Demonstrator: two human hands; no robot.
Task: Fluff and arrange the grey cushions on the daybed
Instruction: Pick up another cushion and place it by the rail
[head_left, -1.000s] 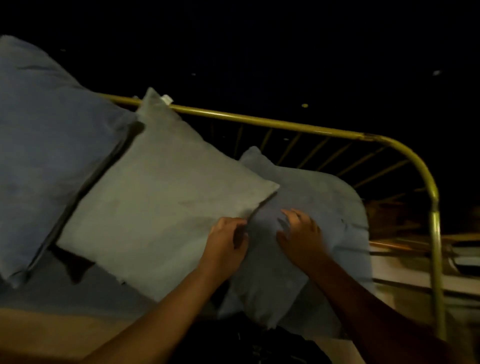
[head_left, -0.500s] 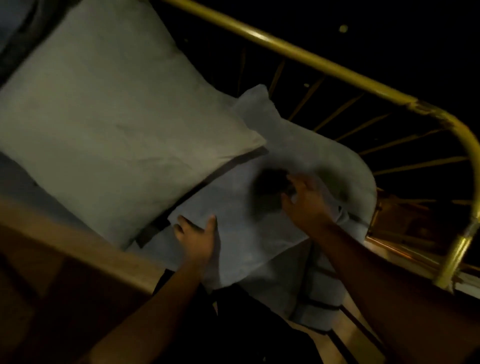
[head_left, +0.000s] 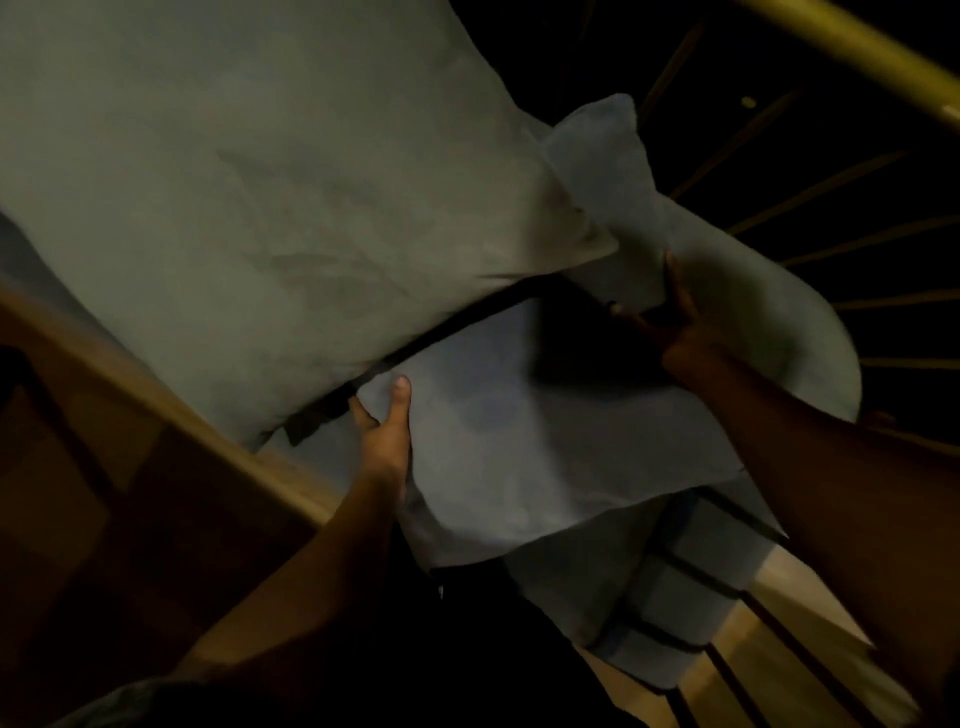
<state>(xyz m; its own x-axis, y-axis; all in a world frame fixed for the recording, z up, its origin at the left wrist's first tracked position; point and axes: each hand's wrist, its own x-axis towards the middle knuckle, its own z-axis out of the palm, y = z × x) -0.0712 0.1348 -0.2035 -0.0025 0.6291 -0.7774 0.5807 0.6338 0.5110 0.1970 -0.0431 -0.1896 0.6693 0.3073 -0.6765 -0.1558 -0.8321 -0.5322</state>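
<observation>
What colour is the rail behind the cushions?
Yellow-gold metal rail, seen at the upper right of the head view, the only view.

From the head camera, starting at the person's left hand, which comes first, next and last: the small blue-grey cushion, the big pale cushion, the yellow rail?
Measured from the left hand:
1. Small blue-grey cushion: gripped at its left edge.
2. Big pale cushion: just above, up-left.
3. Yellow rail: far top right, behind both.

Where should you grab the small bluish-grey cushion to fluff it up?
Probably by its two opposite edges, one from each side, as the left hand and right hand do on the small cushion. It lies flat, partly under the big cushion, so those edges are free.
</observation>
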